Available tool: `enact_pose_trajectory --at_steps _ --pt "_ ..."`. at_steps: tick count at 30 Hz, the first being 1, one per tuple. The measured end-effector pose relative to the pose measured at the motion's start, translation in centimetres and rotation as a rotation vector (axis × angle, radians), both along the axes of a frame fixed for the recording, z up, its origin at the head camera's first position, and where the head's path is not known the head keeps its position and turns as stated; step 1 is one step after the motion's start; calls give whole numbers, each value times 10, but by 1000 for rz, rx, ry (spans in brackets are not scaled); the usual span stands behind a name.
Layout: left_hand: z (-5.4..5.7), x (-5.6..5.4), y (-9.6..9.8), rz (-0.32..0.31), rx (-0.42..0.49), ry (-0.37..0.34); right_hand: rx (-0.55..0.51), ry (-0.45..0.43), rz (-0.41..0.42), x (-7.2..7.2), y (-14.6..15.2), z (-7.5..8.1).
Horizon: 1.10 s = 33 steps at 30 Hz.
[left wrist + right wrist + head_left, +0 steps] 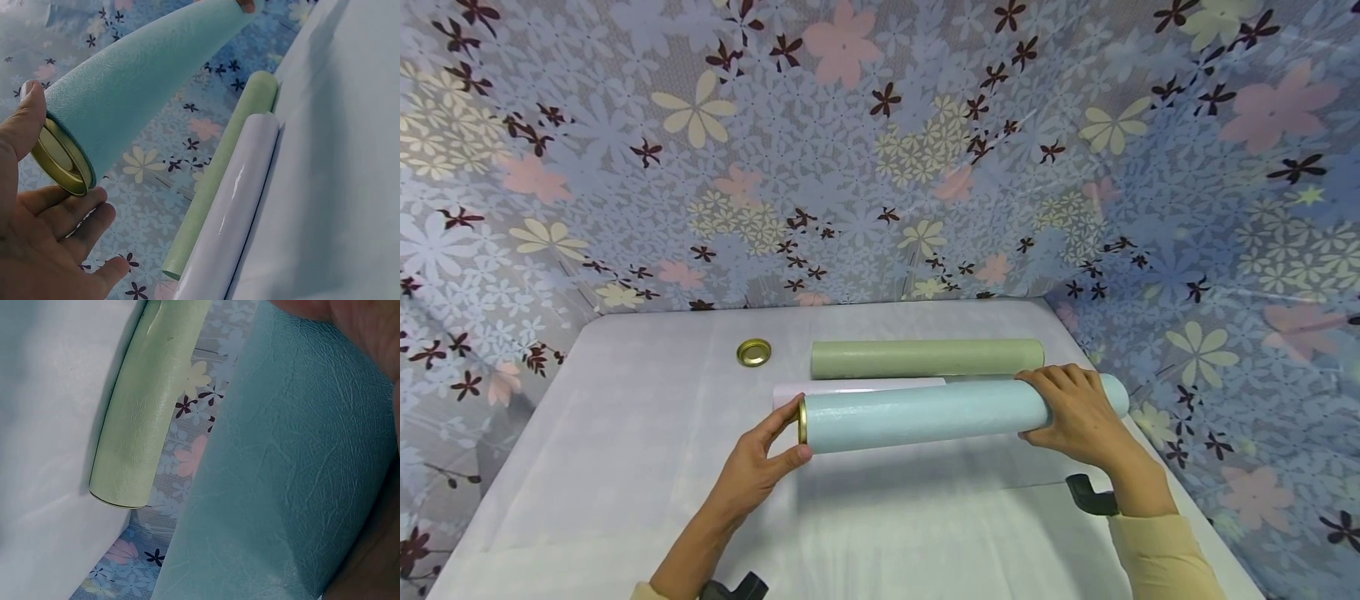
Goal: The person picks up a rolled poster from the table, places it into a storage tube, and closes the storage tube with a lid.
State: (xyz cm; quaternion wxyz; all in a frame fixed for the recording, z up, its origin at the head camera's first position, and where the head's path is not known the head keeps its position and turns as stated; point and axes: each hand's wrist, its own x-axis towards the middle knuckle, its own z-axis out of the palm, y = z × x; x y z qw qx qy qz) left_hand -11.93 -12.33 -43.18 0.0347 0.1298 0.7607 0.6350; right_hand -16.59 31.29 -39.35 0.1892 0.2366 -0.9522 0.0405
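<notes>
Bottom edge of head view, nearest the camera: black wrist mount (733,587) on left wrist, lower part cut off by frame. Further up, pale blue tube (925,412) held above white-covered table (625,467), lying crosswise between both hands, running slightly upward to right in head view. Surface finely creased, per right wrist view.

Left hand (752,467): thumb and finger pinching gold end ring (802,421) at left end of tube; remaining fingers spread loosely below, per left wrist view. Right hand (1075,412): grasping tube near right end, fingers over far side, thumb on near side; short length of tube projecting beyond hand.

On table, behind held tube: green tube (925,358), lying on its side; just nearer, white tube (857,387), roughly parallel, partly hidden in head view. Contact between these two: cannot tell. Left of green tube, apart: round gold lid (753,352). Behind table: floral fabric (850,167).
</notes>
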Motion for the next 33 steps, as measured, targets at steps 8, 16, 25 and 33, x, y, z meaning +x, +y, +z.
enact_pose_trajectory --at_steps 8,16,25,33 --pt "0 -2 0 63 -73 40 -2 -2 -5 0 0 1" --pt "-1 0 -3 34 -99 52 -5 -9 -21 0 0 1" --pt "0 1 -9 42 -106 62 -2 -4 -17 0 1 0" --pt "1 0 -11 49 -130 35 -7 -3 0 0 -1 -2"
